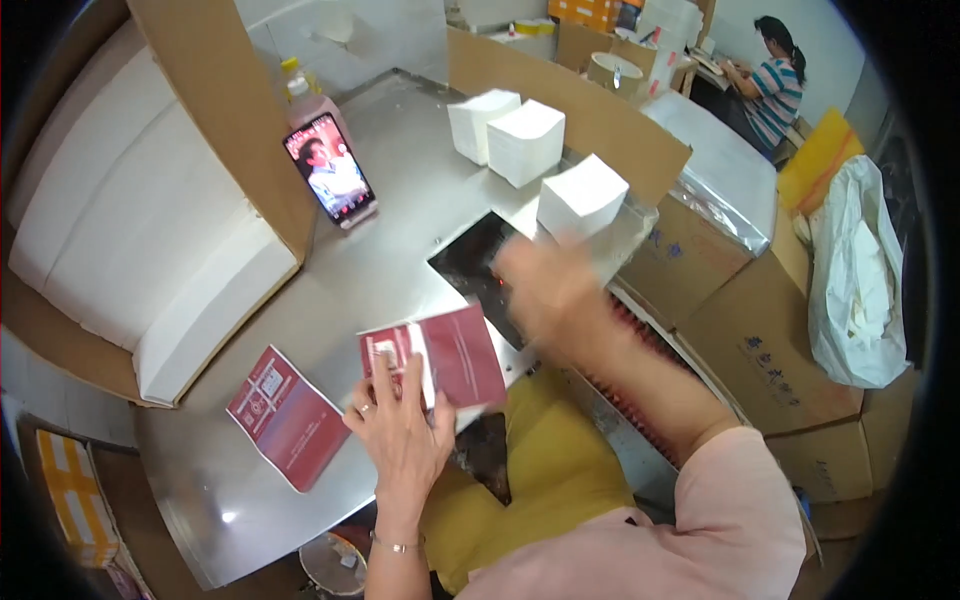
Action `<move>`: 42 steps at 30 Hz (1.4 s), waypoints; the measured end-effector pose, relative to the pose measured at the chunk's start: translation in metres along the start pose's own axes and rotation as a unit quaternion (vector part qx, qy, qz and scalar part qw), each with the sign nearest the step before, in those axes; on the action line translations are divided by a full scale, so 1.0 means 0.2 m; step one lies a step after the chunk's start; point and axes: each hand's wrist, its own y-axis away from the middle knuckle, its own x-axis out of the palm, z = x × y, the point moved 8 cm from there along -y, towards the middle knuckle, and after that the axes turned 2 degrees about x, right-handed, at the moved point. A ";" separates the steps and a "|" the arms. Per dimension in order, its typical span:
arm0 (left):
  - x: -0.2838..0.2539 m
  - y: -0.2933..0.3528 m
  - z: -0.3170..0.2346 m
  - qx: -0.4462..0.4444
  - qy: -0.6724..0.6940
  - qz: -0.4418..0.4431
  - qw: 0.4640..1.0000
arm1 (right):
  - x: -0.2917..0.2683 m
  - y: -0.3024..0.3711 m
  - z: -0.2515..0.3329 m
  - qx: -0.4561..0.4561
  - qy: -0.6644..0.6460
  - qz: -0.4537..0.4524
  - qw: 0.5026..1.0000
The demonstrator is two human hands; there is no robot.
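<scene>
Red pkts (pixel 465 350) on metal tbl (pixel 385 270); cardbd boxes (pixel 775 350) at R

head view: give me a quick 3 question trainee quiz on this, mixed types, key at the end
1. Which hand touches a red packet?
2. True or false: the phone is propped up with its screen lit.
3. Pick one. The second red packet lies:
a) to the left of the first
b) to the right of the first
c) on top of the first

Key:
1. The left hand.
2. True.
3. a
</scene>
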 end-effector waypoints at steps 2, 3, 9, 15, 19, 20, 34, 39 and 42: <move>-0.01 -0.03 -0.02 -0.018 0.006 0.000 1.000 | -0.14 -0.07 -0.29 0.068 0.262 -0.049 0.961; -0.02 -0.06 -0.05 -0.012 0.012 -0.004 1.000 | -0.12 -0.05 -0.44 0.088 0.273 -0.015 0.958; -0.06 -0.08 -0.08 0.066 0.007 -0.050 0.997 | -0.05 -0.01 -0.67 0.187 0.183 0.023 0.965; 0.00 -0.09 -0.18 0.118 0.070 0.007 0.990 | -0.11 0.05 -0.61 0.121 0.175 -0.050 0.976; -0.01 -0.03 -0.19 0.142 0.160 0.041 0.976 | 0.01 0.14 -0.04 -0.063 -0.016 -0.001 0.998; -0.03 -0.03 -0.13 0.100 0.171 0.043 0.979 | 0.05 0.23 0.15 -0.101 -0.110 0.041 0.988; -0.16 0.10 -0.09 0.133 0.205 0.028 0.969 | 0.64 0.23 -0.38 0.167 -0.037 0.317 0.933; -0.37 0.18 0.38 -0.017 0.121 -0.156 0.980 | 0.01 0.05 -0.16 0.057 0.006 0.035 0.998; -0.44 0.22 0.56 -0.124 0.014 -0.162 0.979 | -0.18 -0.05 -0.30 0.054 0.250 -0.061 0.965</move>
